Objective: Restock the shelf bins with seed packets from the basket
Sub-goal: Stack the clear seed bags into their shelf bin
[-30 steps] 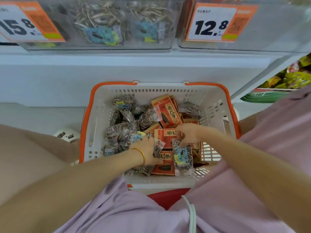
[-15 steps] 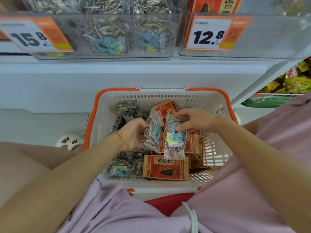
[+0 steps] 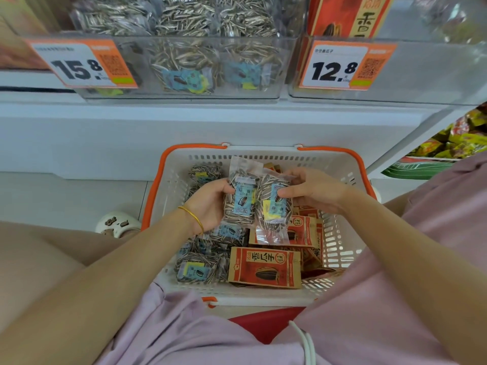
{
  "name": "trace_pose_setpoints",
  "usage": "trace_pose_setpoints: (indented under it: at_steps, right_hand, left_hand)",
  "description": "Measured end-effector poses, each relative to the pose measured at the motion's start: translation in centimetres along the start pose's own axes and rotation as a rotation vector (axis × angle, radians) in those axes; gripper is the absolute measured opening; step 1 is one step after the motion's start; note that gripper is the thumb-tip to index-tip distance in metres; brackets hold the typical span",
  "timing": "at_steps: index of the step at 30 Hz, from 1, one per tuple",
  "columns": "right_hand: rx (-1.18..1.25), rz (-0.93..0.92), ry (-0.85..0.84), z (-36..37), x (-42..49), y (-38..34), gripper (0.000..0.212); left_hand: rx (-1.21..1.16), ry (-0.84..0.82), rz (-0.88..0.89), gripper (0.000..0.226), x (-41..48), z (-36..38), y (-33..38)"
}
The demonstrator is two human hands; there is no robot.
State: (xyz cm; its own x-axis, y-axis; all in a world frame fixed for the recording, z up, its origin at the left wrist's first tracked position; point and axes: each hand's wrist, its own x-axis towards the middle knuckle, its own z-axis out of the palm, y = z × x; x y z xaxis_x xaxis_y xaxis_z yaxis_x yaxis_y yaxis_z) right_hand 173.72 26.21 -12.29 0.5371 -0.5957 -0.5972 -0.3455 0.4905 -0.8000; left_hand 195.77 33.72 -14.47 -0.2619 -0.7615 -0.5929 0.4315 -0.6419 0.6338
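Left hand (image 3: pixel 208 204) and right hand (image 3: pixel 313 191) each grip a seed packet (image 3: pixel 241 198) over the basket (image 3: pixel 340 151); red packets (image 3: pixel 264 267) below, shelf bins (image 3: pixel 184 64) above

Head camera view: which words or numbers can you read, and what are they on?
"15.8": left price tag, on the clear bin.
"12.8": right price tag.
"香瓜子": red packet in the basket.
"香": red box above the right tag.
Too blurred: the tags' small print and the blue labels on the held clear packets.
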Motion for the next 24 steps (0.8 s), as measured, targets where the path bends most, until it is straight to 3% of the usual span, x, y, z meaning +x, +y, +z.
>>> trace_pose_setpoints:
  at_steps: [3,8,11,16,19,21,24]
  right_hand:
    - [0.052,-0.029,-0.006,0.0,-0.1,0.1,0.046]
    - [0.05,-0.104,0.086,0.0,-0.4,-0.3,0.041]
    - [0.043,-0.136,0.134,0.3,-0.1,-0.2,0.044]
    - [0.051,-0.158,0.084,0.7,-0.3,-0.3,0.02]
    - [0.003,-0.195,0.099,0.6,-0.6,-0.6,0.032]
    - [-0.069,-0.22,0.082,0.7,-0.8,-0.7,0.045]
    - [-0.059,-0.217,0.042,1.3,-0.9,-1.1,0.035]
  left_hand:
    - [0.086,0.03,0.011,0.03,-0.1,0.8,0.3]
    - [0.495,0.08,-0.126,0.01,-0.5,0.8,1.2]
    - [0.614,0.069,-0.184,0.035,-0.7,0.5,1.7]
    - [0.948,0.088,-0.072,0.048,-1.1,1.1,2.8]
    - [0.916,0.166,-0.027,0.044,-1.2,1.0,3.4]
    - [0.842,0.127,-0.03,0.036,-1.4,0.9,3.7]
    - [0.718,0.104,-0.031,0.022,-2.1,1.6,4.2]
